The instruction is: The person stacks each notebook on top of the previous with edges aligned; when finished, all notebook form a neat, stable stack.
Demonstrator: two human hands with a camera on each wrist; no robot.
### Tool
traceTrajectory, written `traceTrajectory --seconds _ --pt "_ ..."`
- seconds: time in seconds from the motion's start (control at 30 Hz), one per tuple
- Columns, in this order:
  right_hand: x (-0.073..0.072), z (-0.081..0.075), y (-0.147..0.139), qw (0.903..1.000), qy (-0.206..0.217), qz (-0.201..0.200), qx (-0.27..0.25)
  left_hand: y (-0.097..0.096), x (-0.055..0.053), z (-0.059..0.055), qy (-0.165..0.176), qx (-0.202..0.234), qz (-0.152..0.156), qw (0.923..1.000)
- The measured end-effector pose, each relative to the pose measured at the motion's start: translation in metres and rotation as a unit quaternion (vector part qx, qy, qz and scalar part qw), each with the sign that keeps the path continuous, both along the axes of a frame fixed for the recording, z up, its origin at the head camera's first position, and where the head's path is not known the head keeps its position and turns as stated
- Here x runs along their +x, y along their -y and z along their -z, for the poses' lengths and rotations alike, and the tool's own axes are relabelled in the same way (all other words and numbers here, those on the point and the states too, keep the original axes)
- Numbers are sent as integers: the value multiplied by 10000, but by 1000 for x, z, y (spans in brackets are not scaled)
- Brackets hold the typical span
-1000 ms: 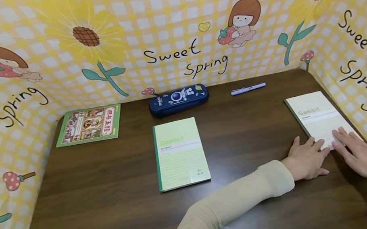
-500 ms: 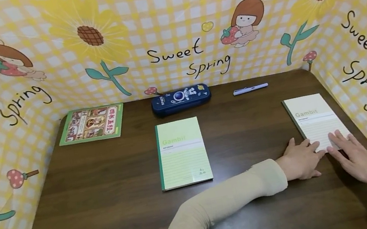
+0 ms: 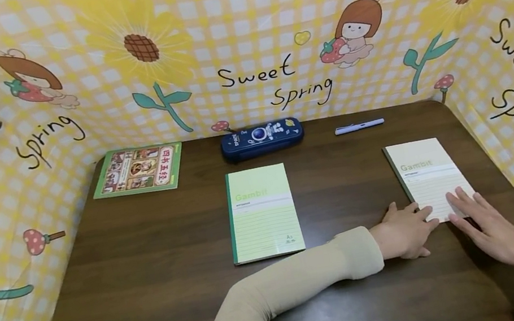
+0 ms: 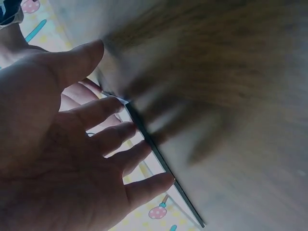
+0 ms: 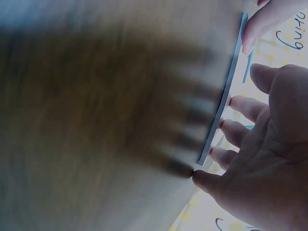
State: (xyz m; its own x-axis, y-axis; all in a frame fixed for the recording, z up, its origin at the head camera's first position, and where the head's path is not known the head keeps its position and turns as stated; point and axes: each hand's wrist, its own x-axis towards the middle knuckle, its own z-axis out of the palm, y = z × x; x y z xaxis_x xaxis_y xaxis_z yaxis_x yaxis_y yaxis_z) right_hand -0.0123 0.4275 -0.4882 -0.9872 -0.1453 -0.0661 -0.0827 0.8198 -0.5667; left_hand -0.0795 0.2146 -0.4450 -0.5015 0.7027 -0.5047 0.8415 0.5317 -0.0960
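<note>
A pale notebook (image 3: 426,171) marked "Gambit" lies at the right of the table. My left hand (image 3: 406,230) has its fingers spread at the notebook's lower left corner. From the right, my right hand (image 3: 488,228) lays extended fingers over the lower right part of the cover. In the left wrist view, fingertips (image 4: 166,179) meet the dark spine (image 4: 162,163). The right wrist view has the notebook's edge (image 5: 222,96) running along the fingertips of that hand. Left of both hands, a light green "Gambit" notebook (image 3: 263,217) lies flat, its spine to the left.
At the back stand a dark blue pencil case (image 3: 262,139) and, to its right, a lavender pen (image 3: 359,126). A green-bordered picture book (image 3: 139,170) lies at the back left. Yellow checked cloth (image 3: 243,25) walls off three sides of the brown table (image 3: 146,295).
The pale notebook has slid left across the table, closer to the green one, and both hands have moved along with it. The head view has shifted slightly.
</note>
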Motion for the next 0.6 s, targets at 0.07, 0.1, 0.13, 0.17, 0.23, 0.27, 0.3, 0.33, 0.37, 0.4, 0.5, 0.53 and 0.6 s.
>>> traceTrajectory --seconds 0.07,0.1,0.13,0.17,0.23,0.27,0.3,0.33,0.37,0.4,0.5,0.53,0.6 --pt "-1 0 4 10000 53 1 -29 7 0 1 13 -4 16 10000" --pt "-1 0 7 10000 90 4 -31 10 0 2 25 21 26 10000" --pt "-1 0 9 9999 108 -1 -38 14 0 2 23 46 46 10000" --pt "-1 0 12 9999 131 -5 -32 18 0 3 23 63 59 10000" --pt "-2 -1 18 9999 154 -10 -7 27 0 3 5 112 88 9999" --pt "-2 -1 22 9999 156 -9 12 31 0 3 7 138 91 9999" --pt "-2 -1 25 9999 144 -16 31 35 0 3 10 155 90 9998" --pt "-2 -1 29 9999 103 -29 45 39 1 3 8 159 90 9998" --pt "-2 -1 32 9999 77 -43 57 43 1 2 21 151 80 9999" --pt "-2 -1 36 10000 31 -59 60 47 1 2 24 159 82 9998" --pt "-2 -1 46 9999 -62 -123 70 58 2 -1 58 134 57 9999" --pt "-2 -1 50 9998 -67 -144 84 62 3 -1 75 142 47 9999" --pt "-2 -1 56 9997 -53 -182 125 69 4 -2 91 173 39 9998"
